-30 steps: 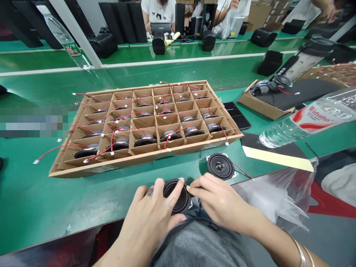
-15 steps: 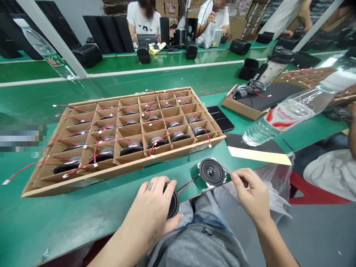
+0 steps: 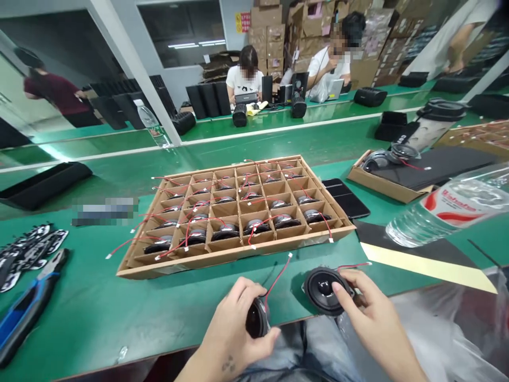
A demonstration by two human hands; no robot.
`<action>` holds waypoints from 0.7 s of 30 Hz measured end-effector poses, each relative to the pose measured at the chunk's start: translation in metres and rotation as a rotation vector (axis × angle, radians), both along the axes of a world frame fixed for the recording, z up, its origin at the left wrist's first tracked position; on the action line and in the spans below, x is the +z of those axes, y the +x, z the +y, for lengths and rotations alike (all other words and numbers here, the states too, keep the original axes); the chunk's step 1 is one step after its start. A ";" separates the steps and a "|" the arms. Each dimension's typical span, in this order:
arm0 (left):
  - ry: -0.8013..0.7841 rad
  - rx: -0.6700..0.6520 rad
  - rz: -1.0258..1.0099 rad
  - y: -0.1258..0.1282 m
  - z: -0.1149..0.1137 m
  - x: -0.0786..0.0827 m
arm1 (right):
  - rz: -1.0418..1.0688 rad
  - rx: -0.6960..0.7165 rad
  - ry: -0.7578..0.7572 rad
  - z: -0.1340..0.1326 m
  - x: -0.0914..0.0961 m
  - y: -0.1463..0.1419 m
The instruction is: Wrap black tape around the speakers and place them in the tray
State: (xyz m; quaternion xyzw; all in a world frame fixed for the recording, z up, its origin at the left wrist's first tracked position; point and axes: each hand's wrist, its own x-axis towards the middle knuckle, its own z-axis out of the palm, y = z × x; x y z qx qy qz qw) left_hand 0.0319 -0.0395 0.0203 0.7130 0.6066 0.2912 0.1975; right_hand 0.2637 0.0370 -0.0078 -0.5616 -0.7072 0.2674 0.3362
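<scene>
My left hand (image 3: pixel 233 323) is wrapped around a small round black speaker (image 3: pixel 254 318), tilted on its side at the table's front edge. A red wire with a white plug (image 3: pixel 278 273) sticks up from it. Between thumb and fingers, my right hand (image 3: pixel 369 307) grips a second speaker (image 3: pixel 320 289), its cone facing up and its silvery centre cap showing. That one's red wire (image 3: pixel 353 265) stretches right along the green tabletop. Beyond both hands lies a cardboard tray (image 3: pixel 214 262) divided into cells, most holding a speaker with a red wire.
Pliers (image 3: pixel 32 302) and black-and-white parts (image 3: pixel 29 252) lie at left. To the right are a phone-like black slab (image 3: pixel 345 199), a water bottle (image 3: pixel 437 212), a yellow-edged black sheet (image 3: pixel 429 268) and a shallow carton (image 3: pixel 385 183). Co-workers sit across the bench.
My right hand has gone from pinching the wire to gripping its speaker. The left speaker is tipped further up, its wire now rising free. The view has swung left and up.
</scene>
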 end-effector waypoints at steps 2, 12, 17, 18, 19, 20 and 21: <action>0.136 0.035 -0.075 -0.008 -0.007 -0.012 | 0.016 -0.029 -0.006 -0.005 -0.004 -0.005; 0.029 -0.153 -0.091 -0.046 -0.010 -0.025 | 0.004 0.229 -0.048 0.001 0.008 -0.003; -0.060 -0.224 0.091 -0.048 -0.006 -0.001 | 0.109 0.420 -0.170 0.001 0.030 -0.008; -0.082 -0.227 0.099 -0.048 -0.005 0.009 | 0.166 0.450 -0.216 0.001 0.036 -0.009; -0.101 -0.231 0.088 -0.048 -0.004 0.020 | 0.228 0.479 -0.250 0.001 0.044 -0.011; -0.123 -0.232 0.061 -0.050 -0.002 0.034 | 0.293 0.509 -0.270 0.002 0.053 -0.014; -0.121 -0.234 0.018 -0.053 0.002 0.048 | 0.357 0.539 -0.275 0.005 0.064 -0.019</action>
